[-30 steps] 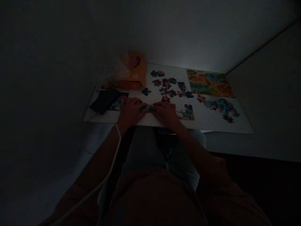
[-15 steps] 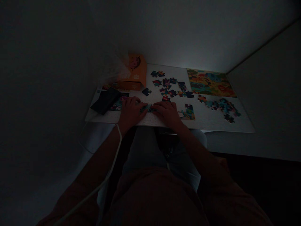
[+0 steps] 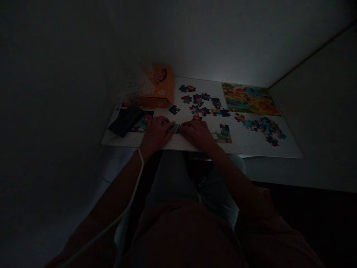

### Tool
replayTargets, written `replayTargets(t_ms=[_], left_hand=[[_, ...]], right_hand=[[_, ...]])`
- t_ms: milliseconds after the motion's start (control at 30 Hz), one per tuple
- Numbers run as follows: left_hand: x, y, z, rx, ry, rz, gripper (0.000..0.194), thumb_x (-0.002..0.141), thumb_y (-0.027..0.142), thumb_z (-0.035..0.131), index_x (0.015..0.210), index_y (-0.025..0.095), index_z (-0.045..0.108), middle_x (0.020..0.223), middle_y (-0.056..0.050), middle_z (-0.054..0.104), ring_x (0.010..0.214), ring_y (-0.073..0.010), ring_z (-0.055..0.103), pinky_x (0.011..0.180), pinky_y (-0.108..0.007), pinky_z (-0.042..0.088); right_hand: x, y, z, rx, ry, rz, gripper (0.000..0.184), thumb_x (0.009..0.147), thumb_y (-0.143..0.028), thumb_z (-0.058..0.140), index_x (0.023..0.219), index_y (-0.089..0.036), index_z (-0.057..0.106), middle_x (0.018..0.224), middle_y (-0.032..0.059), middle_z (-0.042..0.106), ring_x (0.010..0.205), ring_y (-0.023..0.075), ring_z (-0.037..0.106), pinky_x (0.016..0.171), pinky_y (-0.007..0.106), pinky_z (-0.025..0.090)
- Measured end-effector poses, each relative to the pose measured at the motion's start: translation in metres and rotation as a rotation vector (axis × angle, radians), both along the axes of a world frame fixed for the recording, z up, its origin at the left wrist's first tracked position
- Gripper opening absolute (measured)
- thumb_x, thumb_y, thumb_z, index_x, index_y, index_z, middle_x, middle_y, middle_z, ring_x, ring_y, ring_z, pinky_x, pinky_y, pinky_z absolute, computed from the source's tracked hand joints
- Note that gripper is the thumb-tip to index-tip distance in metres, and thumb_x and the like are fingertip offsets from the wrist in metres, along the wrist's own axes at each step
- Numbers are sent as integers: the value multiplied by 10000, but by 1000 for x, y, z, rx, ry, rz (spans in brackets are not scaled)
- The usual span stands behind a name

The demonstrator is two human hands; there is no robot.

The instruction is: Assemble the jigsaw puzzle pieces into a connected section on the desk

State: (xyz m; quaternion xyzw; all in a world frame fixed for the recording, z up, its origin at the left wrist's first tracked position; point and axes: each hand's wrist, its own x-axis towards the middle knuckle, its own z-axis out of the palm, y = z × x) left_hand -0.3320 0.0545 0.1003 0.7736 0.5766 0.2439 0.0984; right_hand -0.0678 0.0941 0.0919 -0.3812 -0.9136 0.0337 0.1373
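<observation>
Here, puzzle pieces lie between both grips.

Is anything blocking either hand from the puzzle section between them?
Nothing visible: the left hand and right hand flank the puzzle section closely, with nothing showing in between. Exact contact is too dark to tell.
</observation>
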Motion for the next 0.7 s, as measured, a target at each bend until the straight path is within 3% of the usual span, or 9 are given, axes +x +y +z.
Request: replayTargets(t_ms=[167,333,400,467,567,633,700], left_hand=[[-12,7,-7,19,-418,42,484,1031,235,555,1417,301,839,1421,-113,750,1365,-302,666,1273,-573,549],[-16,14,-17,-177,-1136,218,712,753,165,673,1425,386,752,1495,-47,765,1296,-238,687,1031,-398,654],[-18,15,-21,-209,-1296,233,792,702,166,723,1456,411,721,1527,-37,761,1337,-225,690,1039,-366,649],[-21,14,-24,-188,-1255,226,842,689,173,755,1492,421,700,1585,-36,739,1391,-223,686,1110,-385,643],[-23,9,-24,-147,-950,245,824,765,214,719,1568,388,656,1628,-78,709,1383,-241,699,1144,-452,658],[-17,3,-18,-140,-809,259,783,818,232,668,1590,356,633,1574,-108,719,1326,-248,715,1100,-466,679],[0,-8,-8,-162,-836,239,706,849,245,637,1549,338,648,1452,-107,742,1235,-240,727,1032,-449,692]], right_hand=[[-2,-3,2,-5,-6,0,367,1265,-377,603,1530,-388,857,1606,102,790,1391,373,705,1170,572,497],[-7,-10,3,-1,-7,-26,370,1260,-401,596,1535,-370,842,1621,105,780,1422,380,677,1191,571,482],[-6,-15,5,4,-9,-39,393,1262,-408,589,1587,-369,807,1647,106,769,1454,381,664,1210,571,468],[0,-24,9,1,-10,-43,424,1259,-412,599,1643,-358,770,1664,114,761,1488,386,660,1221,578,470],[14,-41,19,-25,-3,-43,426,1246,-405,623,1639,-351,777,1636,131,781,1489,404,691,1219,611,500],[20,-55,26,-67,33,-54,407,1227,-404,643,1604,-396,797,1586,122,807,1467,418,716,1218,649,519],[20,-67,34,-166,124,-60,384,1218,-404,640,1563,-437,806,1515,101,832,1399,397,755,1197,643,562]])
